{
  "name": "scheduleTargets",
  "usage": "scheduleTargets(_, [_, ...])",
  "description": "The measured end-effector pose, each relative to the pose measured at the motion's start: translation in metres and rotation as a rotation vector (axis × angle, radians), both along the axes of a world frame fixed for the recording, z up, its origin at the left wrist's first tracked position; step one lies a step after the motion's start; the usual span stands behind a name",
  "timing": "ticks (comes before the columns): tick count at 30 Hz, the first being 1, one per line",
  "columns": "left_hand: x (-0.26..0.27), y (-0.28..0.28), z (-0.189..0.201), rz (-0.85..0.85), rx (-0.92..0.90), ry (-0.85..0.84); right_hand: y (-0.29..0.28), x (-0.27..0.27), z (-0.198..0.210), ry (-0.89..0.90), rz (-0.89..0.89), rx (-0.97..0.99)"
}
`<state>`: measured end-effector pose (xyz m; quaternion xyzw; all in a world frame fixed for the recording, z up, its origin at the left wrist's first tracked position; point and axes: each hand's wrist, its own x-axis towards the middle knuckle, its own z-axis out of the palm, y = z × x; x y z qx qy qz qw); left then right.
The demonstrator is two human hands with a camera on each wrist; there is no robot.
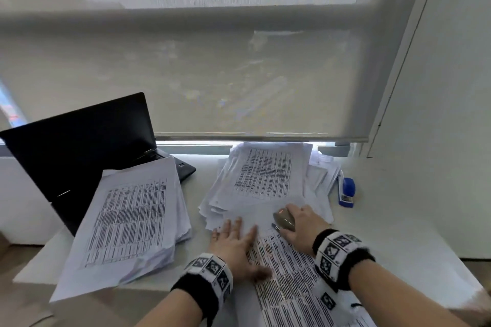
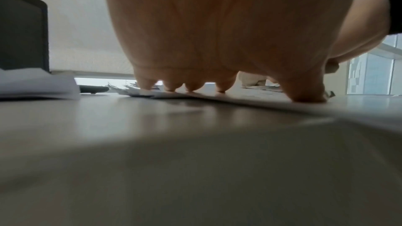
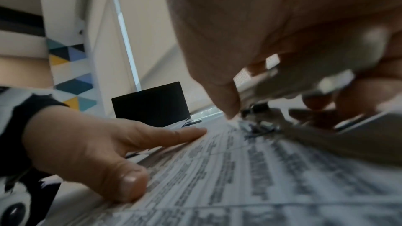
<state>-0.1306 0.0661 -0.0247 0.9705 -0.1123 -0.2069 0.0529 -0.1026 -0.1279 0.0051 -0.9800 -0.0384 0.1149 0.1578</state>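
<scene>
A white desk (image 1: pixel 385 207) stands under a window with a pale blind (image 1: pixel 212 74) hanging low. On the left is a black laptop (image 1: pixel 79 146). It is open and its screen is dark. A thick pile of printed papers (image 1: pixel 130 223) lies over its keys and sticks out past the front of the desk. At the back, in the middle, is a messy pile (image 1: pixel 263 172) with sheets poking out on all sides. A blue stapler (image 1: pixel 346 192) lies on the bare desk just to the right of that pile. The near edge of the messy pile sits right behind both hands.

A printed sheet (image 1: pixel 287 273) lies flat on the desk in front of the person. It is full of small dark rows. The left hand (image 1: pixel 233 244) rests flat on its left side and presses it down. Its fingers (image 1: pixel 237 224) are straight and spread, with the thumb out. The right hand (image 1: pixel 303 223) is curled over a grey stapler (image 1: pixel 284 220) and grips it from above. The grey stapler sits at the far end of the sheet, just beside the left hand's pointing finger but apart from it. It is blurry in the right wrist view, so I cannot tell if its mouth is closed on the paper. Both wrists wear black bands (image 1: pixel 207 276) with black and white square marks.
</scene>
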Motion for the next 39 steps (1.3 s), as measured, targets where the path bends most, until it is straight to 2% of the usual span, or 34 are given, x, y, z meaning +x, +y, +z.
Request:
scheduleTargets(4, [0.005, 0.005, -0.012, 0.025, -0.059, -0.02, 0.015, 0.011, -0.006, -0.067, 0.008, 0.042])
scheduleTargets(8, [0.003, 0.005, -0.017, 0.08, -0.1, -0.043, 0.028, 0.014, -0.008, -0.098, 0.11, -0.042])
scheduleTargets(11, [0.005, 0.012, -0.012, 0.149, -0.25, -0.043, 0.047, 0.011, -0.012, -0.113, 0.141, -0.069])
scheduleTargets(13, [0.008, 0.021, -0.014, 0.196, -0.343, -0.028, 0.058, 0.011, -0.011, -0.137, 0.116, -0.07])
scheduleTargets(20, [0.005, 0.024, -0.015, 0.22, -0.38, -0.017, 0.087, 0.018, -0.002, -0.143, 0.028, -0.002])
scheduleTargets(24, [0.002, 0.021, -0.006, 0.188, -0.353, -0.053, 0.095, 0.022, 0.0, -0.107, -0.071, 0.053])
scheduleTargets(29, [0.004, 0.022, -0.001, 0.152, -0.322, -0.069, 0.096, 0.028, 0.0, -0.148, -0.201, 0.167])
scheduleTargets(32, [0.009, 0.022, -0.002, 0.039, -0.23, -0.033, 0.081, 0.028, -0.001, -0.174, -0.197, 0.256])
scheduleTargets(34, [0.013, 0.021, -0.001, -0.032, -0.141, 0.004, 0.061, 0.025, 0.0, -0.178, -0.165, 0.232])
scheduleTargets(39, [0.012, 0.013, 0.003, -0.086, 0.018, 0.004, 0.022, 0.011, -0.002, -0.089, -0.104, 0.052])
